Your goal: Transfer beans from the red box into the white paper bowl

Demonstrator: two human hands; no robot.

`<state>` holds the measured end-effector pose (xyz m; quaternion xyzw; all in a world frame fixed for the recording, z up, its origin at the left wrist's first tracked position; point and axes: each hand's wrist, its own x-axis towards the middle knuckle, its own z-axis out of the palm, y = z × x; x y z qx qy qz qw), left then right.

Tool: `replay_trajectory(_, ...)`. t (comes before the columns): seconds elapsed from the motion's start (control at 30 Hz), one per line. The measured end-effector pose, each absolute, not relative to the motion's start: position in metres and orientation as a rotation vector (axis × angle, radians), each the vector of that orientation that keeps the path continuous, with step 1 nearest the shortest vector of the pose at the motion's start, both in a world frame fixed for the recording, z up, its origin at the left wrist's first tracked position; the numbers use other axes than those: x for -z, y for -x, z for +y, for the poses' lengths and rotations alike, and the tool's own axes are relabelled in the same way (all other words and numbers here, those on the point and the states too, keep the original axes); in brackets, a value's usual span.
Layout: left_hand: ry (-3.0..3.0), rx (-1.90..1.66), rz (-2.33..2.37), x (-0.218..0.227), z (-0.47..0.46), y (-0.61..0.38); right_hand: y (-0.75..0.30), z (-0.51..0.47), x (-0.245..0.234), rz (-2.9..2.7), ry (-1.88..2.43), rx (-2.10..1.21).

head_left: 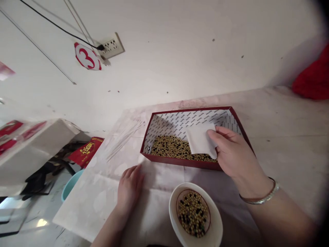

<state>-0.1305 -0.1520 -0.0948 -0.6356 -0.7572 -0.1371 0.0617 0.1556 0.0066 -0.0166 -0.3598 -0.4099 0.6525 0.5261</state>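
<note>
My right hand pinches a thin white paper-like piece between thumb and fingers. It hangs over a dark red cardboard box, whose printed white lining shows. In the box lies a layer of mixed yellow and black beans, partly hidden by the white piece. Beside the box's near left corner, my left hand rests on the cloth with its fingers lying loosely and holding nothing visible. A white oval bowl with more beans in it stands in front of the box.
A pale cloth covers the table, which meets the wall behind. On the wall are a power socket and a number 3 sign. Red fabric sits far right. A light-blue tub and another table are at left.
</note>
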Motion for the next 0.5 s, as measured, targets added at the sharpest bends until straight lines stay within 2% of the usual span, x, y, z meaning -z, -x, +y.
replay_trajectory(0.5, 2.226, 0.547, -2.256, 0.093, -0.129, 0.096, -0.155, 0.01, 0.02, -0.987, 0.83, -1.566)
